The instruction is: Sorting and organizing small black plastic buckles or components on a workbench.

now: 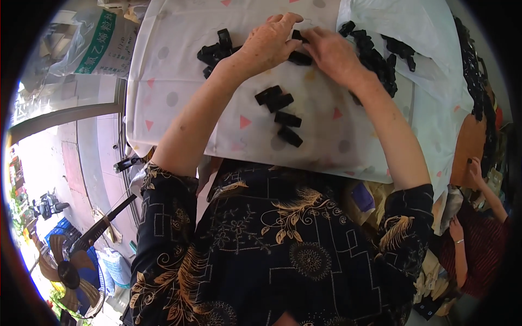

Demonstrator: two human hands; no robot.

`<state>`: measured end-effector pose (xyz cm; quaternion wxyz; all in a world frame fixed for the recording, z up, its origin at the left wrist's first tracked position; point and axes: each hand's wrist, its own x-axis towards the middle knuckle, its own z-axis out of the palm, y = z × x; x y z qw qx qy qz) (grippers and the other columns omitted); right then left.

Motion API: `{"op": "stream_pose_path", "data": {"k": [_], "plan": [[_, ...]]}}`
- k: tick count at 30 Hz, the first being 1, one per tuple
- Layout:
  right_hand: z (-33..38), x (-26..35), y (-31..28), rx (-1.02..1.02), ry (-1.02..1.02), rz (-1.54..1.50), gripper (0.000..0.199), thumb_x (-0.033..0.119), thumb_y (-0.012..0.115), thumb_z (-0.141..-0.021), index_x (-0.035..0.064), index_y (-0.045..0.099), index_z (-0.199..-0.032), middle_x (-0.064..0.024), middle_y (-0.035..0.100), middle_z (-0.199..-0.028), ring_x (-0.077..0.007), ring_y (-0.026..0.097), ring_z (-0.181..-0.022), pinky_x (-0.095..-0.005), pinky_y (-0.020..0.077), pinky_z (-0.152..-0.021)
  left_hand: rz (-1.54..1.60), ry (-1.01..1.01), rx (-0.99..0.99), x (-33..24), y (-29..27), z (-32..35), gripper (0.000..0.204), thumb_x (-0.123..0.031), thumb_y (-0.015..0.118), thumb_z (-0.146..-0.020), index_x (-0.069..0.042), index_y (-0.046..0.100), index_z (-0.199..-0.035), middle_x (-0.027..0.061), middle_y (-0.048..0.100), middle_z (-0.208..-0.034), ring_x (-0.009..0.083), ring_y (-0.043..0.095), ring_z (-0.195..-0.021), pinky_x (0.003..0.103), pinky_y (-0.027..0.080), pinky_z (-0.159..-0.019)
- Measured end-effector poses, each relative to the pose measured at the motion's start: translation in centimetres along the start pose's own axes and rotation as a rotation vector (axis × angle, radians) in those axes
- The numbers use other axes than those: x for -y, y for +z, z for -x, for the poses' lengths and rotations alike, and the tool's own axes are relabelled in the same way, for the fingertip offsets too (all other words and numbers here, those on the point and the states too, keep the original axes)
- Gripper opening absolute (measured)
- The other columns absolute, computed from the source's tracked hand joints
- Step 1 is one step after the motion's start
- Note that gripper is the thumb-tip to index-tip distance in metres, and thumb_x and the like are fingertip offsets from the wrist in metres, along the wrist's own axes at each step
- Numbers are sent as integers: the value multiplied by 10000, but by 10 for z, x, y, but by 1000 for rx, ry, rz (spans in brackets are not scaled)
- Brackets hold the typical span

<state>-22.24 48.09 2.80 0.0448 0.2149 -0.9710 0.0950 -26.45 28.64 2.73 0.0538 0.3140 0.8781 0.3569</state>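
Note:
My left hand [267,44] hovers over the far part of the cloth-covered table, thumb spread from the fingers and nothing visible in its grasp. Just right of it is my right hand [336,56], blurred by motion. A small black plastic piece [297,36] is at the right fingertips; whether they grip it is unclear. Another black piece [299,58] lies below, between the two hands. Nearer to me sits a loose group of black pieces [280,101]. A pile of black pieces [215,53] rests left of my left wrist, partly hidden by it.
A larger heap of black pieces [383,68] lies right of my right hand, by a clear plastic sheet [402,27]. A printed sack [106,43] stands beyond the table's left edge. At lower left is a fan [68,274]. Another person's arm [489,190] shows at far right.

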Motion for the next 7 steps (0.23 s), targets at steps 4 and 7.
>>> {"op": "stream_pose_path", "data": {"k": [4,7], "plan": [[-9,-21,16,-34,-47,-193,450,407,625,-938,157,606,-1311,-106,606,-1295,-323,592,-1171,-417,479,-980,-132,256,-20,-24,-14,61,744,-509,754,-807,-141,483,-1395,185,538,-1340,364,525,-1256,506,447,-1014],[-3,-25,7,-35,-117,-254,577,471,664,-910,185,564,-1401,-141,515,-1429,-317,517,-1292,-420,409,-1090,-356,270,44,-35,11,110,845,-606,744,-773,-199,451,-1453,173,386,-1531,413,409,-1393,626,356,-1072]]}}
